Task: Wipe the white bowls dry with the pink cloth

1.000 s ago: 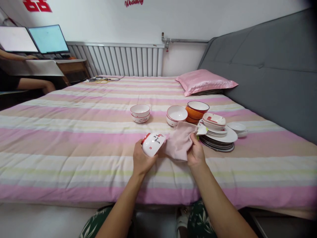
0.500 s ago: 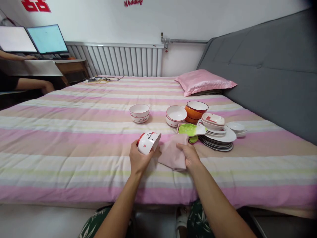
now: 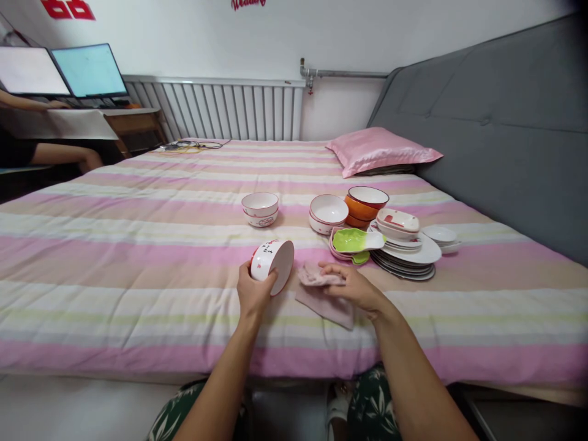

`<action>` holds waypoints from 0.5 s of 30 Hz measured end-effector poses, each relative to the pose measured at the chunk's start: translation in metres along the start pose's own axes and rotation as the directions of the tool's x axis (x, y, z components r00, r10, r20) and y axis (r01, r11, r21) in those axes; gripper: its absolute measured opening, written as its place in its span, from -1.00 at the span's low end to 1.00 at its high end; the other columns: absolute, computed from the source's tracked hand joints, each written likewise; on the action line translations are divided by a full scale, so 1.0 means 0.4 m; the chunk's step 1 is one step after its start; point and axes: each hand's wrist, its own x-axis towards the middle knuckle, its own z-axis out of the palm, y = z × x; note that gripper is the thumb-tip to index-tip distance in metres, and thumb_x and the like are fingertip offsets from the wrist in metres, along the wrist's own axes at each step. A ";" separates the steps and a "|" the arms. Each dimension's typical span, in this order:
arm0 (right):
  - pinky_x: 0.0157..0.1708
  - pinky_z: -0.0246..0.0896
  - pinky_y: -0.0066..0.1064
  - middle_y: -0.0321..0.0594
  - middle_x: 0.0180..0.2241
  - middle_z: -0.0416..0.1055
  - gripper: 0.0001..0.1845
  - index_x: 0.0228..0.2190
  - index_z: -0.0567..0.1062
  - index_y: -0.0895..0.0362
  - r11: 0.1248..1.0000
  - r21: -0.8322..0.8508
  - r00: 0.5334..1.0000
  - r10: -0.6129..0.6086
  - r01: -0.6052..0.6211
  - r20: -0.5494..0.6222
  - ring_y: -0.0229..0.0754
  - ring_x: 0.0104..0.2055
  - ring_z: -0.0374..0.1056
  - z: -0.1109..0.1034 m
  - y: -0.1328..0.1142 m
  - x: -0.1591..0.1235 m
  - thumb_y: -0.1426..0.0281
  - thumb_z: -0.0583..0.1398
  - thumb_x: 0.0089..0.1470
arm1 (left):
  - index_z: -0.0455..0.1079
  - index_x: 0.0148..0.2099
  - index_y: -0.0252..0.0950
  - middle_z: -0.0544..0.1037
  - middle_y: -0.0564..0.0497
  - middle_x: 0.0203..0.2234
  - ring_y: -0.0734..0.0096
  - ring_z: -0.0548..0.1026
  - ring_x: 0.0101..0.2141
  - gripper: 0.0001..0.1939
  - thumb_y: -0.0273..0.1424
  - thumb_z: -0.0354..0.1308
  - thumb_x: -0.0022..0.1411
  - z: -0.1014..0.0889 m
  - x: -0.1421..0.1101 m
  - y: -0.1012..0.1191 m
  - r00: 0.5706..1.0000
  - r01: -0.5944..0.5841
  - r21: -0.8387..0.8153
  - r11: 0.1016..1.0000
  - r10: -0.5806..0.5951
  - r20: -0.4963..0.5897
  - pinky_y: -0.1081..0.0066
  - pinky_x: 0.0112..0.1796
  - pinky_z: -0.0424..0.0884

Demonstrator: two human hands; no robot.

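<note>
My left hand (image 3: 254,290) grips a white bowl (image 3: 269,260) with red and black markings, tilted so its inside faces right. To its right, my right hand (image 3: 356,285) holds a pale pink cloth (image 3: 327,306), bunched at the top with a flap hanging below the fingers. A gap separates the cloth from the bowl. Beyond them stand two stacked white bowls (image 3: 260,209) and another white pair with red rims (image 3: 327,214). Just past my right hand lies a green leaf-shaped dish (image 3: 353,240) on pink and green pieces.
Orange bowls (image 3: 362,208) stand behind a stack of plates (image 3: 407,269) topped by small rectangular dishes (image 3: 397,222). Small white dishes (image 3: 440,235) sit at the right. A pink pillow (image 3: 383,150) rests by the grey headboard (image 3: 496,122). At far left a person (image 3: 59,153) sits beside monitors (image 3: 89,70).
The bowl in my left hand has turned, showing more of its inside. My right hand has shifted its hold, and the cloth is now bunched up and folded over.
</note>
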 end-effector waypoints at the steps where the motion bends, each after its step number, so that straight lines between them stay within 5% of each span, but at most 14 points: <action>1: -0.21 0.27 -0.35 -0.11 -0.03 0.44 -0.74 -0.50 0.53 0.16 0.994 -0.102 0.998 -0.018 0.024 0.054 -0.04 -0.10 0.40 -0.005 0.001 -0.004 0.41 0.38 -0.38 | 0.29 -0.06 -0.28 0.48 -0.13 -0.17 0.16 0.48 -0.18 -0.47 -0.25 0.30 -0.11 0.000 0.000 0.001 1.000 0.006 -0.005 1.000 -0.006 0.001 0.24 -0.25 0.45; 5: -0.19 0.24 -0.33 -0.06 -0.18 0.49 -0.59 -0.66 0.43 0.17 0.964 -0.263 0.997 -0.033 0.049 0.064 -0.02 -0.08 0.38 -0.012 0.023 0.003 0.08 0.27 -0.12 | 0.30 -0.06 -0.28 0.48 -0.13 -0.18 0.17 0.48 -0.20 -0.47 -0.26 0.30 -0.11 0.000 -0.002 0.005 1.000 0.009 -0.006 1.000 -0.009 0.002 0.27 -0.31 0.46; 8: -0.33 0.24 -0.35 -0.16 -0.44 0.49 -0.61 -0.63 0.40 0.15 0.904 -0.427 0.983 -0.072 -0.006 -0.166 -0.06 -0.29 0.42 -0.013 0.050 0.020 0.08 0.27 -0.14 | 0.30 -0.07 -0.28 0.48 -0.12 -0.19 0.18 0.48 -0.21 -0.47 -0.26 0.30 -0.12 0.000 -0.004 0.008 1.000 -0.002 0.004 1.000 0.002 -0.002 0.26 -0.28 0.45; 11: -0.32 0.24 -0.30 -0.15 -0.38 0.49 -0.59 -0.40 0.46 0.16 0.786 -0.610 0.918 -0.160 -0.104 -0.363 -0.05 -0.30 0.42 -0.019 0.067 0.027 0.20 0.37 -0.31 | 0.30 -0.06 -0.28 0.48 -0.12 -0.18 0.18 0.48 -0.20 -0.47 -0.27 0.29 -0.12 -0.001 -0.005 0.009 1.000 -0.006 0.013 1.000 0.006 -0.003 0.24 -0.25 0.44; 15: -0.28 0.25 -0.26 -0.10 -0.29 0.51 -0.49 -0.27 0.47 0.14 0.733 -0.675 0.964 -0.110 -0.085 -0.242 -0.01 -0.26 0.42 -0.019 0.069 0.023 0.22 0.37 -0.34 | 0.29 -0.06 -0.29 0.48 -0.11 -0.18 0.17 0.48 -0.19 -0.48 -0.28 0.28 -0.12 -0.002 -0.009 0.016 0.999 -0.034 0.042 0.999 0.034 -0.007 0.21 -0.20 0.43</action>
